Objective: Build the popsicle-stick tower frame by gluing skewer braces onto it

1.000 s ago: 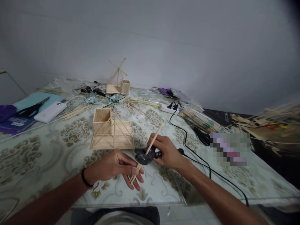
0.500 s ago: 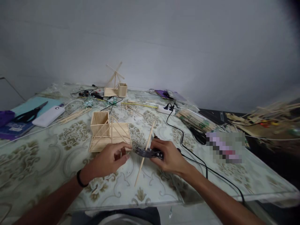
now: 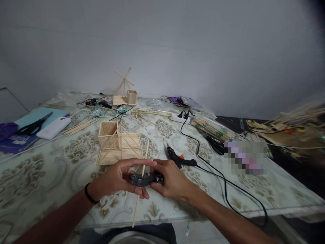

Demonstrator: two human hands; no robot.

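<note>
My right hand [image 3: 170, 178] is wrapped round a dark cutting tool [image 3: 143, 179], whose head points left. A thin wooden stick [image 3: 137, 208] passes through the tool's head at a slant. My left hand [image 3: 122, 176] curves round the tool's head and the stick, its fingers closed in on them from the left; its index fingertip meets my right hand. Just behind my left hand stands a stick-built model [image 3: 129, 144] with a square box [image 3: 108, 134] on a flat base. The black glue gun [image 3: 181, 160] lies to the right of my right hand.
A finished-looking windmill model [image 3: 124, 96] stands at the back. At left are scissors [image 3: 34, 125] and a white power bank [image 3: 53, 128]. Bundled sticks [image 3: 213, 128] and a power strip [image 3: 179, 118] lie right of centre. A black cable [image 3: 241, 193] runs along the right side.
The cutting tool and stick have moved left and toward me with my right hand. My left hand has come round them. The glue gun now shows fully.
</note>
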